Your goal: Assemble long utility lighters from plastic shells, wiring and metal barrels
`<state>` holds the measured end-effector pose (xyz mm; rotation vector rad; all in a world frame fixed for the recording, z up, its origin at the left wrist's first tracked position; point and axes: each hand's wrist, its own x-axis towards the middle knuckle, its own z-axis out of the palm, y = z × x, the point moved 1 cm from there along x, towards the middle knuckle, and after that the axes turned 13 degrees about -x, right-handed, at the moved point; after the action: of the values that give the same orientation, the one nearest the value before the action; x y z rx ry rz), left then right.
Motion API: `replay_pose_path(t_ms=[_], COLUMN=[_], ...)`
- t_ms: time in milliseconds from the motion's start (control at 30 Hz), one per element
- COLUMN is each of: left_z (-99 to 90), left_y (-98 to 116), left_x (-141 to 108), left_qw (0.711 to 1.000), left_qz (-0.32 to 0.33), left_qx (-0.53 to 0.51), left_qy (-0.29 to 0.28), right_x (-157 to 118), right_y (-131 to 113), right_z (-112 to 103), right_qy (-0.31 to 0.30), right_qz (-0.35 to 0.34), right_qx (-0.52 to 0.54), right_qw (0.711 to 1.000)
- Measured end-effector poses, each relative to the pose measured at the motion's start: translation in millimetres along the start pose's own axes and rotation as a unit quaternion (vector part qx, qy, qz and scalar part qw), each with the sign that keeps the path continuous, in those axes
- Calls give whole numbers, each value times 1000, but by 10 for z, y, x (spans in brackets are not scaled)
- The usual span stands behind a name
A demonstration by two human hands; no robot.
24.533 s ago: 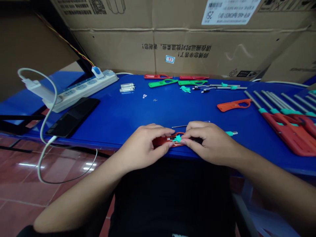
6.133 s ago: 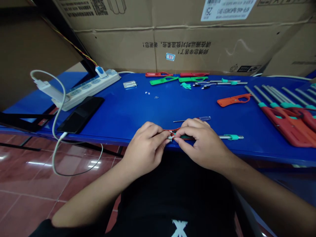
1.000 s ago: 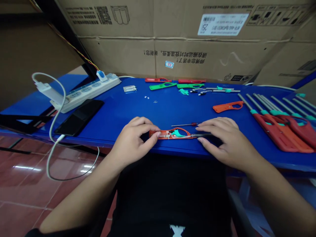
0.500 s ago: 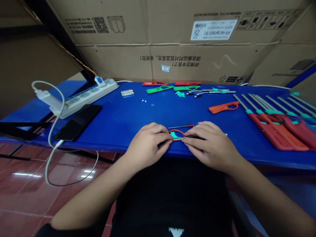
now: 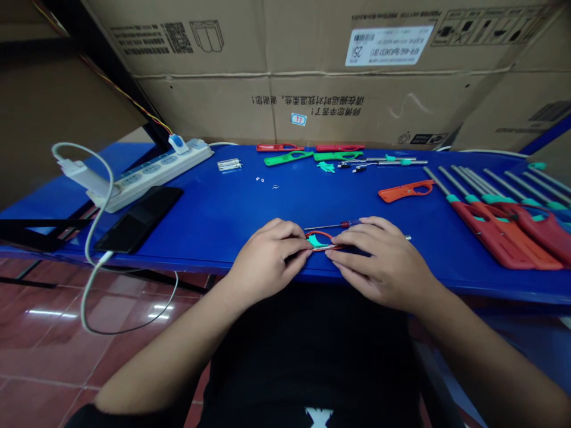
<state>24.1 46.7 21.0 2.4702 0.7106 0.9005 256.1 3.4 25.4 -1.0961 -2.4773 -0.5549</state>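
Note:
Near the front edge of the blue table, an orange-red lighter shell lies between my hands, with a teal trigger piece inside its loop. My left hand grips the shell's left end, thumb and fingers pressed together. The fingers of my right hand close on its right end, and the palm side is hidden. Just beyond my fingers lies a screwdriver, its handle partly covered by my right hand. A small metal tip shows to the right of that hand.
Red and green shells, teal pieces and metal tubes lie along the back by a cardboard box. Several lighters and an orange shell are right; a phone and power strip left.
The fingers of my right hand have shifted slightly on the shell, and the teal piece shows at a slightly different angle. The view has moved a little.

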Motion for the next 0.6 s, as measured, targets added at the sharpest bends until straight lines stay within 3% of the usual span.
replay_pose_path(t_ms=[600], left_z=[3], left_y=[5], left_x=[10], left_qw=[1000], left_qz=[-19], left_qx=[-9], left_qy=[-9], right_x=[19], right_y=[21], right_z=[14], right_qy=[-7], right_qz=[29], right_qx=[23], right_qw=[999])
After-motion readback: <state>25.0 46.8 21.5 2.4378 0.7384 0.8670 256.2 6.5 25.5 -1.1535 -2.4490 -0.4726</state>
